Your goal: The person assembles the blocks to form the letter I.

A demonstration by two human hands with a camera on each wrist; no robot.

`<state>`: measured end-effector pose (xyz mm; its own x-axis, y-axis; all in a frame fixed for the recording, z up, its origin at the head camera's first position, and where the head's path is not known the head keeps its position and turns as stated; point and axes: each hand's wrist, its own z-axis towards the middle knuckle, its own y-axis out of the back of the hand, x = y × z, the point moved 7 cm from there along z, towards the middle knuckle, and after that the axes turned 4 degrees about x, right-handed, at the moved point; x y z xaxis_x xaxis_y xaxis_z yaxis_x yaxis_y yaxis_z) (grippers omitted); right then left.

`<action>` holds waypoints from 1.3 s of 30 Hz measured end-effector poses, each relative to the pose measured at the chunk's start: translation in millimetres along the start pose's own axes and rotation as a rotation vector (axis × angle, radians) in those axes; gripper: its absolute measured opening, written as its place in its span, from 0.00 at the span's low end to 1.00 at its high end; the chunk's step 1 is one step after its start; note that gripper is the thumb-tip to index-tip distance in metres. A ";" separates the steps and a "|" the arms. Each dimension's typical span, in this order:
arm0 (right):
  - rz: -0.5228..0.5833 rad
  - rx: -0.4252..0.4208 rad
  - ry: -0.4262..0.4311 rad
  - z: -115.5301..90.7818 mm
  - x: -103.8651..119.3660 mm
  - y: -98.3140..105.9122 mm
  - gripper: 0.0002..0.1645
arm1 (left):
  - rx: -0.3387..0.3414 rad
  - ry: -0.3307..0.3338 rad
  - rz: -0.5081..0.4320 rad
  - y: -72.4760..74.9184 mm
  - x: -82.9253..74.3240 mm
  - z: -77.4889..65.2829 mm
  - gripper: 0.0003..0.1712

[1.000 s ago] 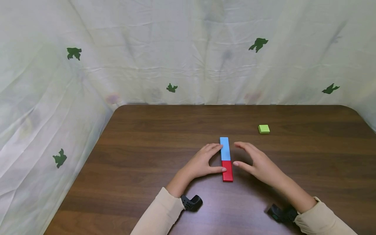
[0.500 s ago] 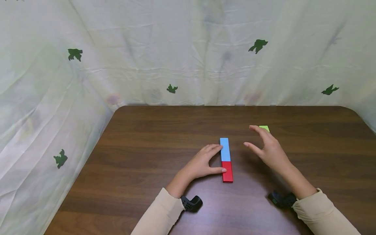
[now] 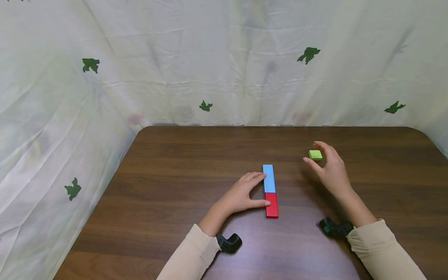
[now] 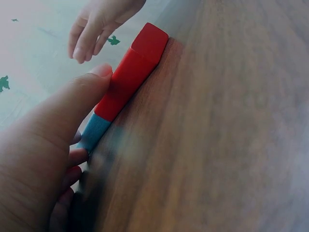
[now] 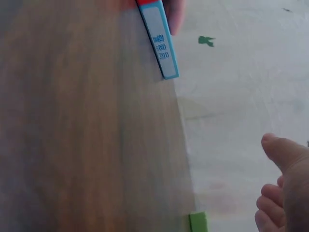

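Observation:
A blue block and a red block lie end to end in one line on the table. From the left, my left hand touches them: its thumb is at the red block and a fingertip is at the blue one. Farther back on the right lies a small green block. My right hand is spread around its right side, thumb in front and fingers behind, without gripping it. In the right wrist view the green block shows at the bottom edge, apart from the thumb.
The dark wooden table ends at the back against a pale cloth with green bird-like patches. Black bands with cameras sit on both wrists. The blue block's side carries a printed label.
My right hand has left the right side of the blue and red blocks and moved back and right to the green block. The left hand and the blocks have stayed in place.

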<state>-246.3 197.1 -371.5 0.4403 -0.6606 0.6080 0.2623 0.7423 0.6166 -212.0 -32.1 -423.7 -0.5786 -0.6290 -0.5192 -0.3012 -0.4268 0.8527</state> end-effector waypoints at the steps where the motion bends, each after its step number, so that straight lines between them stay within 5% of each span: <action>1: -0.004 0.000 -0.012 0.0 -2.5 0.1 0.34 | 0.001 0.000 0.002 -0.2 0.0 -0.2 0.45; 21: -0.053 0.093 -0.247 -1.1 -36.8 -5.7 0.35 | 0.006 -0.011 -0.009 0.1 -1.4 -0.2 0.44; 39: -0.081 0.216 -0.349 0.8 -52.2 -17.1 0.35 | 0.008 -0.006 -0.017 1.1 -0.7 -0.2 0.44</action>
<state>-274.5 218.8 -413.4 0.0988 -0.7416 0.6635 0.0815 0.6706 0.7374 -211.7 -32.3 -422.4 -0.5779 -0.6176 -0.5335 -0.3174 -0.4323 0.8441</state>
